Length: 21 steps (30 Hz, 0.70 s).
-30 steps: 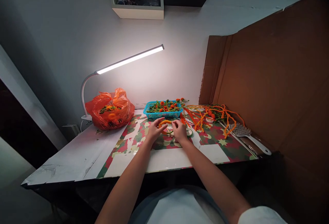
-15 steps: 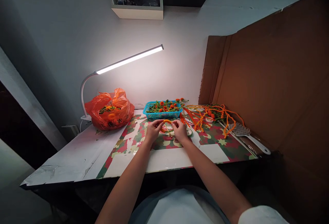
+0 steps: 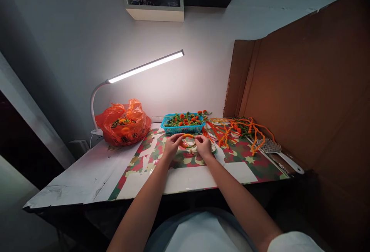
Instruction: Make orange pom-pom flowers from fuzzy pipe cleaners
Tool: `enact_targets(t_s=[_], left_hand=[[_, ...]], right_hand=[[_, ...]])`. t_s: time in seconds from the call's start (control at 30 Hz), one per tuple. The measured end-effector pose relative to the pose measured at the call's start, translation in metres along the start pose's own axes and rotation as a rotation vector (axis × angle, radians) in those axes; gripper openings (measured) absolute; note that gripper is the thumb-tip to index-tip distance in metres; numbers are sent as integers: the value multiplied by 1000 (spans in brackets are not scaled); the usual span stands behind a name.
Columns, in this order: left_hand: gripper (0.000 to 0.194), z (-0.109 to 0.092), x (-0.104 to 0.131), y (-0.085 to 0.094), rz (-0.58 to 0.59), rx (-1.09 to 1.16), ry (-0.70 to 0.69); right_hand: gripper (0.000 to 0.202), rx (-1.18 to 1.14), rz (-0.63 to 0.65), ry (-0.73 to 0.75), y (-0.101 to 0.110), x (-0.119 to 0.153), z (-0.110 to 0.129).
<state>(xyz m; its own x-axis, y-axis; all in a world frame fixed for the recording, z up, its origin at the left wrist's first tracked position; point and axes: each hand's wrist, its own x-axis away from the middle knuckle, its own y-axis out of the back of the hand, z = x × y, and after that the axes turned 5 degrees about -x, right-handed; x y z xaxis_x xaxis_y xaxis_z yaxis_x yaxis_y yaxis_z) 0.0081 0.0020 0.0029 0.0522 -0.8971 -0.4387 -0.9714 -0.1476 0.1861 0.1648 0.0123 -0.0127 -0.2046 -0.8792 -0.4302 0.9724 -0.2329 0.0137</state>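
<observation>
A bent orange strip (image 3: 189,136) is in front of the blue basket (image 3: 182,130), a red-orange bag (image 3: 124,129) to the basket's left and tangled orange strands (image 3: 227,136) to its right, while the left hand (image 3: 171,146) and right hand (image 3: 204,146) each grip the strip in a near-closed pinch.

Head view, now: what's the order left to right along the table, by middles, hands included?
Orange plastic bag → left hand → orange strip between the fingertips → right hand → orange-and-green pile → hairbrush. Left out: blue basket, directly behind the hands and strip.
</observation>
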Motion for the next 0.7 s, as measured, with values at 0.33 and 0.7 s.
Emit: enact_targets(t_s=[0.33,0.7], left_hand=[[31,8,-2,-2,49,-14,29],[27,5,1,-3,26,-177,-68]], right_hand=[[16,149,19,198,3,1,1],[13,126,1,120,3,-1,-3]])
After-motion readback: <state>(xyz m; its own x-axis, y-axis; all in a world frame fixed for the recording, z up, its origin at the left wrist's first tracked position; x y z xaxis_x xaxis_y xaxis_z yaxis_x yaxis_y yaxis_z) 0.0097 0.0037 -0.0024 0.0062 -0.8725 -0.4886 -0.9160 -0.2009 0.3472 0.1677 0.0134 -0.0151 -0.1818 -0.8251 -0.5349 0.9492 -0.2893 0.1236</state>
